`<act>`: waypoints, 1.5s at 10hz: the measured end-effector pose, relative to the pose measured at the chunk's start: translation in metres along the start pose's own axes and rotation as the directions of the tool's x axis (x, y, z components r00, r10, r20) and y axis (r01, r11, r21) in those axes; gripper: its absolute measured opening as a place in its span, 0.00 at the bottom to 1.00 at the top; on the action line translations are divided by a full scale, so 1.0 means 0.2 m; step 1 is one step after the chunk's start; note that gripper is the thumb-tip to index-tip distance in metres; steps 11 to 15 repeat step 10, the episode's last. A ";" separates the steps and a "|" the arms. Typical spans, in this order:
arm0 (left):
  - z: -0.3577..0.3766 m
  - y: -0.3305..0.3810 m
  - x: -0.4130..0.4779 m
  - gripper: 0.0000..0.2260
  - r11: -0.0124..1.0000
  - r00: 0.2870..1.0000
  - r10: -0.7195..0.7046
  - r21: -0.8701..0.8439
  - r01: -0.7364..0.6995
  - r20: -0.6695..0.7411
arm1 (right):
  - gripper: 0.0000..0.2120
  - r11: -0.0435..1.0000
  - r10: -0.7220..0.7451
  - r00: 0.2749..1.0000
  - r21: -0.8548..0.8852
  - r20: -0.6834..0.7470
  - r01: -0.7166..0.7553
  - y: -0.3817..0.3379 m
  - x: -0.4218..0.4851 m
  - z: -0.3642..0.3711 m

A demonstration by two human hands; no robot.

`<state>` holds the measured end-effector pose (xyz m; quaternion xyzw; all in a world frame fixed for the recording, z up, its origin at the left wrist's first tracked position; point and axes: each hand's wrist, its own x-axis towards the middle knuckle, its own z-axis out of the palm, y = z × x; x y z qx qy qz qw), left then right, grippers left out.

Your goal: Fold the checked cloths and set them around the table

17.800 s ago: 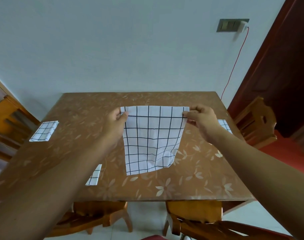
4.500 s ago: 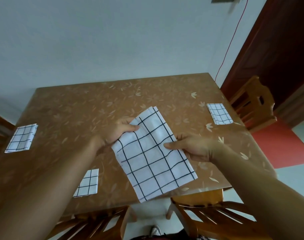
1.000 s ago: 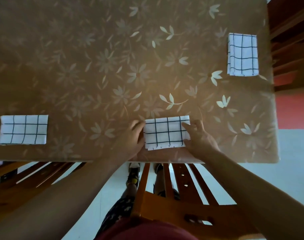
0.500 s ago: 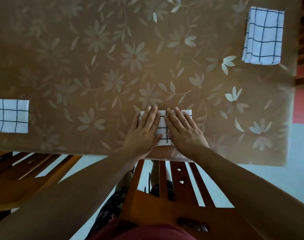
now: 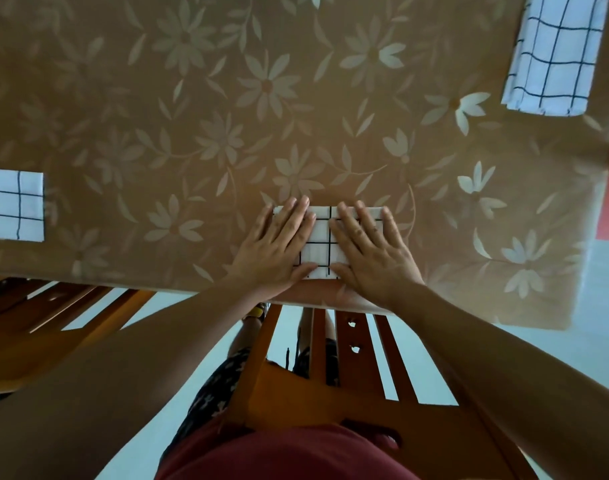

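Both hands, left hand [image 5: 278, 251] and right hand [image 5: 368, 254], press flat-fingered on the folded cloth [image 5: 322, 244], grasping nothing; it lies at the table [image 5: 226, 133] edge. Lifting carelessly could spring the folds, or nudge it off.

A home dining room, by the look: a brown desk with a pale flower-patterned top [image 5: 123, 98], orange wooden slat-backed chairs [image 5: 330, 403] standing at it, folded white black-checked cloths [image 5: 555, 53] lying at its edges.

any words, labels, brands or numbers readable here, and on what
No readable text anywhere. The folded checked cloth under the left hand and right hand shows only black grid lines, as do the left cloth and the far right cloth. The tablecloth bears only flowers.
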<state>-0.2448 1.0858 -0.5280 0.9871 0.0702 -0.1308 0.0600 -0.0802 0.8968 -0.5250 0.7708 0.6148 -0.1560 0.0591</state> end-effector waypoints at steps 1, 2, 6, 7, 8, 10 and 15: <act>0.01 -0.03 -0.05 0.40 1.000 0.999 -0.007 0.001 0.007 0.049 | 0.40 0.998 0.055 0.998 0.003 0.027 -0.055 0.04 -0.03 0.02; 0.01 -0.03 -0.04 0.40 1.000 0.998 -0.012 0.009 0.011 0.060 | 0.41 0.998 0.056 0.998 -0.021 0.041 -0.055 0.04 -0.03 0.03; -0.20 -0.04 -0.03 0.36 0.996 0.975 -0.049 -0.060 0.063 0.215 | 0.42 0.997 0.076 0.979 0.008 0.188 -0.078 0.03 0.01 -0.12; -0.30 -0.07 -0.10 0.29 0.980 0.957 -0.161 -0.076 0.184 0.240 | 0.44 0.988 0.119 0.958 0.068 0.259 -0.141 0.00 0.03 -0.23; -0.40 -0.15 -0.19 0.26 0.955 0.929 -0.242 -0.099 0.279 0.281 | 0.38 0.972 0.181 0.942 0.094 0.282 -0.215 -0.07 0.05 -0.40; -0.59 -0.33 -0.29 0.14 0.920 0.952 -0.251 -0.265 0.290 0.173 | 0.26 0.872 0.207 0.911 0.354 0.358 -0.338 -0.28 0.14 -0.72; -0.59 -0.33 -0.29 0.14 0.920 0.952 -0.251 -0.265 0.290 0.173 | 0.26 0.872 0.207 0.911 0.354 0.358 -0.338 -0.28 0.14 -0.72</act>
